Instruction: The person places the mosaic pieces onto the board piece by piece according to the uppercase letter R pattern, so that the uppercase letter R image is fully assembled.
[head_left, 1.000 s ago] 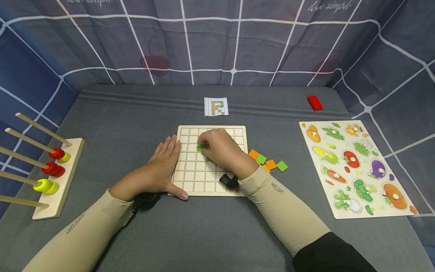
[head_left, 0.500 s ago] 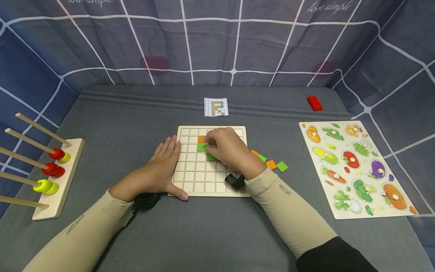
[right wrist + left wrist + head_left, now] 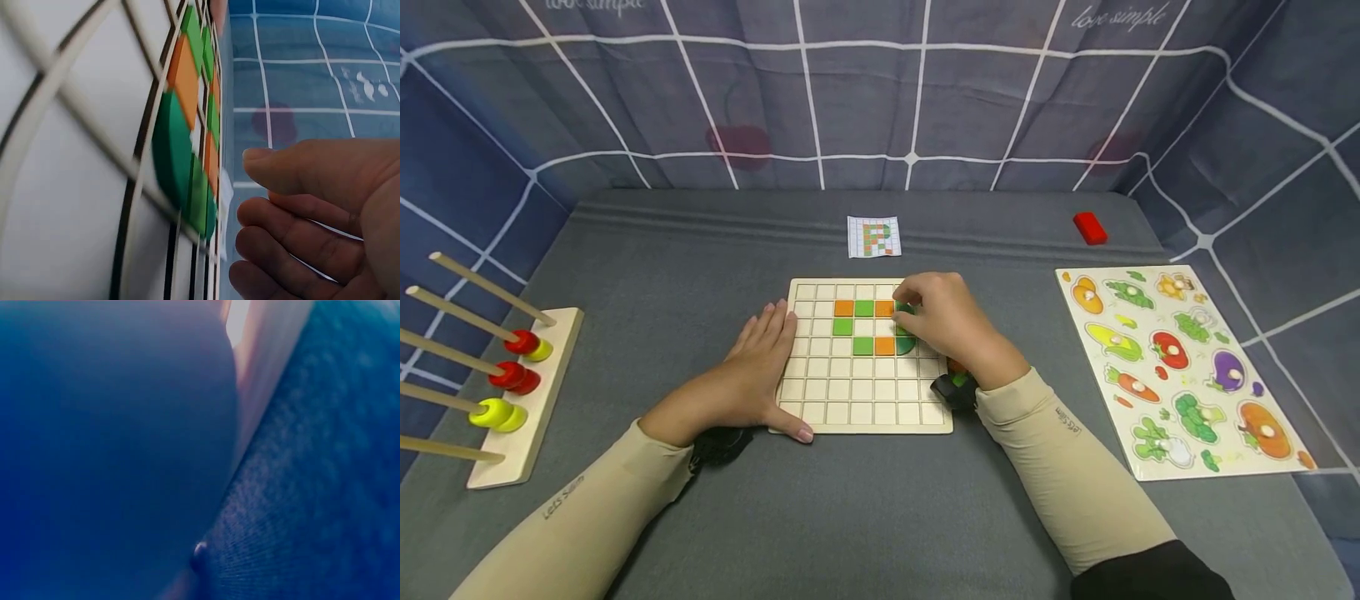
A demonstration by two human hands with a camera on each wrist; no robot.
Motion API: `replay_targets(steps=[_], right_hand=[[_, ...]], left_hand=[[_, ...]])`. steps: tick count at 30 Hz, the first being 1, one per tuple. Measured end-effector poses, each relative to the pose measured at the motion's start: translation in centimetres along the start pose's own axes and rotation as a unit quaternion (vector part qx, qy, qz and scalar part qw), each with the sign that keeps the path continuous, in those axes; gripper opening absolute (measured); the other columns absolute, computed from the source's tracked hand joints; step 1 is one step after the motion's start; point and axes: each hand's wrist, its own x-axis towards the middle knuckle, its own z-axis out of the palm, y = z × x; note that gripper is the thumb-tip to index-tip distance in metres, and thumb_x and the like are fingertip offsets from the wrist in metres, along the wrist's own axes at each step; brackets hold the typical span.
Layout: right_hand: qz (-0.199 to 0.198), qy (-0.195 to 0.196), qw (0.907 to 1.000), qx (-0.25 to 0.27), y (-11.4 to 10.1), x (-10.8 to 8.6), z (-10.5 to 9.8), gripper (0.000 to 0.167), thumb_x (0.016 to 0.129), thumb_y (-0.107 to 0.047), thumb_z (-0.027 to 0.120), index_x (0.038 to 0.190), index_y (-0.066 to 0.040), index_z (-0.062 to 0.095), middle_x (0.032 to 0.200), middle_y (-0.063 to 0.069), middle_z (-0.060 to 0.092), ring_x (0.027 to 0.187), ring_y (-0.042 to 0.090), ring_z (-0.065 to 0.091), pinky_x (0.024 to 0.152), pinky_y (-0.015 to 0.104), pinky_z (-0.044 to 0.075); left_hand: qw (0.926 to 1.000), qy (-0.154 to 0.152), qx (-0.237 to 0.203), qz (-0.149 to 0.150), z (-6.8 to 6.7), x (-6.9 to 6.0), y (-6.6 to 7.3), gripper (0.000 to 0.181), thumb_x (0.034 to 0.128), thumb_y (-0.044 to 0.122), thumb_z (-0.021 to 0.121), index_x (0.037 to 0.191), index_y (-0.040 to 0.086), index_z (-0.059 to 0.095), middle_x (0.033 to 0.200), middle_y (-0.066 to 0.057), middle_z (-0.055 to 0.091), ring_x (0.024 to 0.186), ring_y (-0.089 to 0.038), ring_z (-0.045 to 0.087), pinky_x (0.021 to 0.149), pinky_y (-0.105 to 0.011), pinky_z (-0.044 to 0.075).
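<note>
A wooden grid board point(image 3: 816, 390) lies in the middle of the head view, with my left hand point(image 3: 752, 362) resting flat along its left edge, fingers straight. Over the board's upper right is my right hand point(image 3: 951, 325); its fingers are loosely bent, and the right wrist view shows nothing between them. Below it are two dark green rounded tiles point(image 3: 170, 144), one partly covered by the fingers in the head view. Beside these lie orange tiles point(image 3: 884, 308) and light green tiles point(image 3: 842, 327) set in the cells. The left wrist view is mostly dark and blurred.
A small pattern card point(image 3: 874, 237) lies behind the board. Loose tiles point(image 3: 957, 371) are mostly hidden by the right wrist. A vegetable puzzle board point(image 3: 1187, 375) lies right, a red block point(image 3: 1090, 227) behind it. A peg stand with rings point(image 3: 542, 400) stands left.
My right hand has moved right across the board, uncovering the orange and green tiles in the upper rows and now covering most of the loose tiles. The left hand stays in place.
</note>
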Motion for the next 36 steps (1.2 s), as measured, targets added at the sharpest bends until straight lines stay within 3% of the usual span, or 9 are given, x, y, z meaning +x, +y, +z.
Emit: replay_targets(steps=[10, 15, 24, 36], right_hand=[[0.017, 0.004, 0.9997, -0.014, 2.1, -1.3, -1.5, 0.02, 0.092, -0.007, 0.08, 0.111, 0.0, 0.078, 0.104, 0.011, 0.074, 0.093, 0.025, 0.068, 0.083, 0.041, 0.055], [0.034, -0.019, 0.9988, -0.028, 3.0, -1.7, -2.5, 0.021, 0.093, -0.007, 0.079, 0.113, 0.0, 0.077, 0.106, 0.012, 0.074, 0.098, 0.027, 0.068, 0.087, 0.044, 0.055], [0.069, -0.048, 0.9952, -0.048, 3.7, -2.1, -4.0, 0.02, 0.091, -0.006, 0.08, 0.11, 0.0, 0.077, 0.102, 0.013, 0.072, 0.094, 0.029, 0.064, 0.084, 0.046, 0.054], [0.072, -0.091, 0.9909, -0.068, 4.0, -2.1, -4.9, 0.025, 0.087, -0.01, 0.085, 0.109, -0.001, 0.077, 0.1, 0.012, 0.072, 0.095, 0.029, 0.065, 0.088, 0.046, 0.053]], left_hand=[[1.0, -0.003, 0.002, 0.001, -0.1, 0.0, -0.1, 0.168, 0.0559, 0.089, 0.081, 0.161, -0.014, 0.0, 0.168, -0.033, -0.013, 0.155, -0.046, -0.014, 0.123, -0.058, -0.005], [1.0, -0.001, 0.0, 0.003, -0.1, 0.0, -0.1, 0.168, 0.0564, 0.089, 0.081, 0.161, -0.015, 0.001, 0.167, -0.034, -0.012, 0.155, -0.047, -0.013, 0.123, -0.059, -0.005], [1.0, -0.004, 0.008, -0.002, 0.1, 0.2, -0.4, 0.172, 0.0514, 0.092, 0.08, 0.163, -0.012, 0.0, 0.169, -0.03, -0.015, 0.156, -0.042, -0.016, 0.123, -0.055, -0.007], [1.0, -0.001, 0.003, 0.001, 0.0, 0.0, -0.2, 0.17, 0.0535, 0.089, 0.082, 0.162, -0.013, 0.0, 0.168, -0.031, -0.014, 0.155, -0.044, -0.015, 0.123, -0.056, -0.006]])
